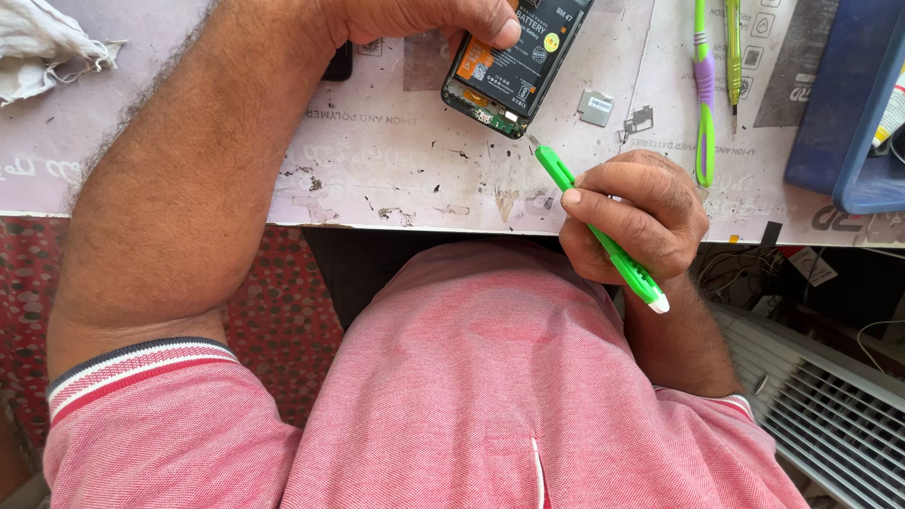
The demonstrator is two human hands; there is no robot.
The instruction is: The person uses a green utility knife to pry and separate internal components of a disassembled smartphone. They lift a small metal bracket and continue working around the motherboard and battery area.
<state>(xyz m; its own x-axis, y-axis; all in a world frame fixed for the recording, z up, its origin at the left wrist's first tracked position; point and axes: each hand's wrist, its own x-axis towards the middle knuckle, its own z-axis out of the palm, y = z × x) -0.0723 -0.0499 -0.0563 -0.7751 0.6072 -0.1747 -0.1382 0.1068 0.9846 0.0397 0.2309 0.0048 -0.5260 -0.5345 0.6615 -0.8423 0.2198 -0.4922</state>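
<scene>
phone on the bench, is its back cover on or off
Off. The phone lies with its black battery and circuit board bare, held by the left hand; the right hand grips a green tool.

The opened phone lies on the bench, at its far side. The left hand rests on the phone's far left corner. The knife tool sits near and to the right of the phone, its tip just short of the phone's near end, gripped in the right hand at the bench's near edge. A small metal plate lies just right of the phone. Two pens lie farther right, and a tray beyond them. A cloth lies well left of the phone.
</scene>
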